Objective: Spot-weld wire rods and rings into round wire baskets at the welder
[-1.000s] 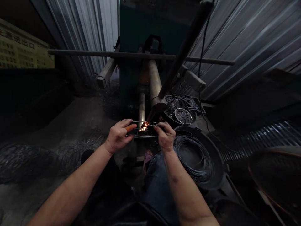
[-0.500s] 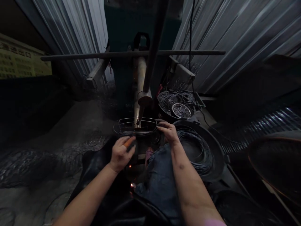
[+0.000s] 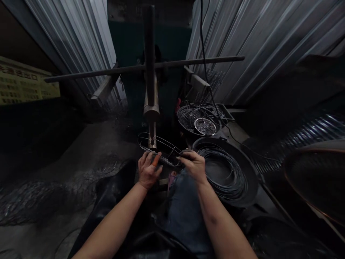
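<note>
A thin wire frame (image 3: 167,142), an oval basket-like shape, hangs tilted between my hands with its right end lower and nearer. My right hand (image 3: 194,164) pinches that right end between thumb and fingers. On the near side, my left hand (image 3: 148,169) is closed on the lower wires, an orange wrap (image 3: 156,159) around one of its fingers. Just beyond my fingers stands a machine's brass-coloured column (image 3: 151,112), with a narrower rod (image 3: 152,143) below it reaching into the frame's outline. Whether the rod touches the wires I cannot tell.
To the right sits a dark round pan (image 3: 252,187) with coiled wire (image 3: 237,180). Behind it is another pan of wire with a small bowl of metal bits (image 3: 205,126). A long bar (image 3: 215,61) crosses ahead, and a black cable (image 3: 203,46) hangs down. Wire mesh pieces (image 3: 40,194) lie left.
The frame has turned from level to tilted, its right end coming nearer. My left hand has moved up and right onto the wires. The sparks below have gone, and my view has shifted.
</note>
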### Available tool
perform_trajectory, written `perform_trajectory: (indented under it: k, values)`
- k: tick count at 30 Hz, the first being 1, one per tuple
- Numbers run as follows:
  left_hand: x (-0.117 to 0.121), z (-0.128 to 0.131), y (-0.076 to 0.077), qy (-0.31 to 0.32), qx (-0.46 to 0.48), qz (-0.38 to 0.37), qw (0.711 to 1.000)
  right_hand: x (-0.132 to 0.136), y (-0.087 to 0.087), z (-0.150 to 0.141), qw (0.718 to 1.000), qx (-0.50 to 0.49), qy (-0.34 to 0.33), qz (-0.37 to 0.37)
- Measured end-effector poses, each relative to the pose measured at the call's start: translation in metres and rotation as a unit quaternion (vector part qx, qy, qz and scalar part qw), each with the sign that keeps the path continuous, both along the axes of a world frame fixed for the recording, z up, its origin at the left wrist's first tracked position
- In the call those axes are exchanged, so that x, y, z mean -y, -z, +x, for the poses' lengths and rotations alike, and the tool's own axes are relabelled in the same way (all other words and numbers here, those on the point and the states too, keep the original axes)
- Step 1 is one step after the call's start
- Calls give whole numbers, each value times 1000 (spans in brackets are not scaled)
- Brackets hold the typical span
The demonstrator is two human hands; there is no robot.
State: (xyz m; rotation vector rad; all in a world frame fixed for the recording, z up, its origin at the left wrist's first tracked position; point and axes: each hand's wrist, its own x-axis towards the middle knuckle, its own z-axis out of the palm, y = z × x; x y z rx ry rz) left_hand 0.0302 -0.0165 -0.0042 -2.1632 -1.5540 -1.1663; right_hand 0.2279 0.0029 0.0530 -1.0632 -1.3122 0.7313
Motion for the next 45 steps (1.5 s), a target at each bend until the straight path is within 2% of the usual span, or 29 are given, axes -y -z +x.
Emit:
perform_trajectory:
  k: [3,7,13,18,22,27,30,32,37,40,45]
  values:
    - [-4,0,1,29,25,18,999,20,-22,-20,998,51,21,3]
    - [-6,-4,4,54,55,18,997,21,-39,-46,993,110,42,17]
    - [-13,-13,11,0,75,83,994,10,-44,-69,987,142,56,42]
    - [-22,-16,18,-10,82,134,988,3,-45,-77,986,149,70,37]
    - [-21,-17,22,-12,96,97,991,0,-44,-80,982,165,77,41]
    - [-18,-13,19,5,79,63,995,3,-48,-78,977,188,87,42]
    - [-18,-12,17,-2,86,92,992,16,-46,-64,980,186,65,20]
    - [-16,-13,15,18,100,102,990,29,-39,-51,980,190,62,3]
    - [-5,-15,12,84,173,8,981,52,-27,-37,981,194,15,5]
    - [-2,-17,12,86,214,-41,972,49,-34,-47,979,200,13,40]
    - [-8,-19,8,80,266,-57,959,25,-52,-67,960,274,33,55]
